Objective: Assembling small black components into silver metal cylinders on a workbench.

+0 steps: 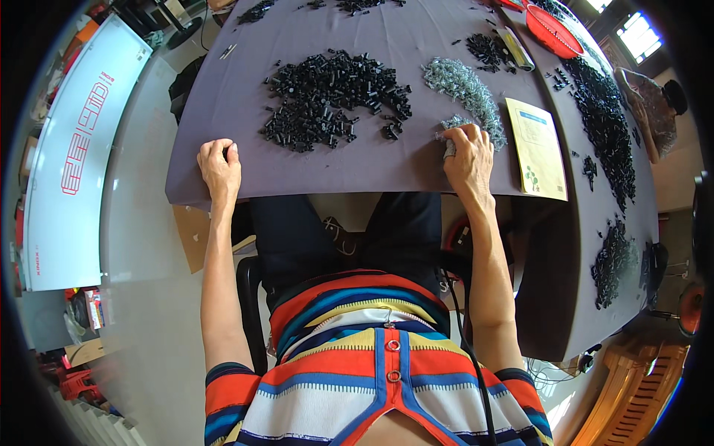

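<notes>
My left hand (220,169) is closed, fingers curled in, at the left front edge of the purple-grey cloth-covered table (357,167); whatever it may hold is hidden. My right hand (470,160) is bent down onto the near end of a curved pile of small clear, silvery parts (470,91). Its fingers are closed among these parts, and their tips are out of sight. Between my hands, farther back, spreads a big heap of short black plastic pieces (327,85). A small cluster of black pieces (392,128) lies at the heap's near right.
Right of my right hand lies a yellow printed sheet or packet (534,149). More black pieces (487,52) sit behind the clear pile. A second table on the right bears black heaps (602,126) and a red basket (554,31). Another person (648,111) is beyond it.
</notes>
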Motion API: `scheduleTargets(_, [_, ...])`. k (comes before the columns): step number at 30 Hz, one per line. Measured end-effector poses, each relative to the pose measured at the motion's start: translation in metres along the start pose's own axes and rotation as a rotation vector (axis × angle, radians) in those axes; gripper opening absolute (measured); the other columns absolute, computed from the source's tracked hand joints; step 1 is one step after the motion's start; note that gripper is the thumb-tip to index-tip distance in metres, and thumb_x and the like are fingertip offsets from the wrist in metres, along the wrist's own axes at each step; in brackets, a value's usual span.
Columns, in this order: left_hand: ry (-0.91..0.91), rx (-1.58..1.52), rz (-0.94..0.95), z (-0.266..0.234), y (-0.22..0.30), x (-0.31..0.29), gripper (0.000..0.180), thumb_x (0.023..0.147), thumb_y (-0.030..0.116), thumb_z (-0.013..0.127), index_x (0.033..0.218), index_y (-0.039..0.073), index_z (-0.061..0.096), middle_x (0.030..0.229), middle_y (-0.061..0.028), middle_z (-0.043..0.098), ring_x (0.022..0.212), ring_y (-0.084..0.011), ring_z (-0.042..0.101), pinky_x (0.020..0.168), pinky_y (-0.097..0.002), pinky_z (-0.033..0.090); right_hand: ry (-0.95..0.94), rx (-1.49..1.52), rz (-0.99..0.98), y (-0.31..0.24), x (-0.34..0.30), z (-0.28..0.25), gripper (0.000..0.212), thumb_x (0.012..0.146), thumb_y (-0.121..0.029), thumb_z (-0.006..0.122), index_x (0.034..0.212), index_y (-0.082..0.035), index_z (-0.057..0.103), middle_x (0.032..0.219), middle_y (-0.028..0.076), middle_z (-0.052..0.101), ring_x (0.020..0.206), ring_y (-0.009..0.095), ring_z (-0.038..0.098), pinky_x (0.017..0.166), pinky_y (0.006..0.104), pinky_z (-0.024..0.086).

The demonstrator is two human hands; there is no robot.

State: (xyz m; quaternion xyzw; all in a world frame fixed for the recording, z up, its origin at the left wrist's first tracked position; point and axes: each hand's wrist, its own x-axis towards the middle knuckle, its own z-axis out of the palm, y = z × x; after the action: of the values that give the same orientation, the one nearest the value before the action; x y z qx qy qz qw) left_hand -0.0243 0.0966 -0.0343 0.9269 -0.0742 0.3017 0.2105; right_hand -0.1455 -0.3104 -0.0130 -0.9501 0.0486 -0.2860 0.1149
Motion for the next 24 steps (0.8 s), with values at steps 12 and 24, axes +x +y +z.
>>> scheduleTargets(12, [0.037,0.0,0.041,0.002,-0.002,0.001,0.011,0.079,0.01,0.066,0.09,0.008,0.062,0.094,-0.0092,0.056,0.091,-0.0301,0.052,0.084,-0.0403,0.043,0.008,0.009,0.002,-0.015,0.005,0.005,0.025,0.065,-0.003,0.062,0.088,-0.011,0.067,0.093,0.006,0.055,0.093,0.028,0.048,0.081,0.0388,0.037])
scheduleTargets(24, [0.152,-0.106,0.23,-0.002,0.054,-0.008,0.008,0.079,0.013,0.066,0.087,0.013,0.063,0.095,-0.0021,0.06,0.092,-0.0245,0.055,0.079,-0.0384,0.04,-0.007,0.271,-0.069,-0.04,-0.003,0.009,0.032,0.066,0.012,0.046,0.094,-0.003,0.051,0.09,0.014,0.054,0.088,0.035,0.051,0.076,0.041,0.042])
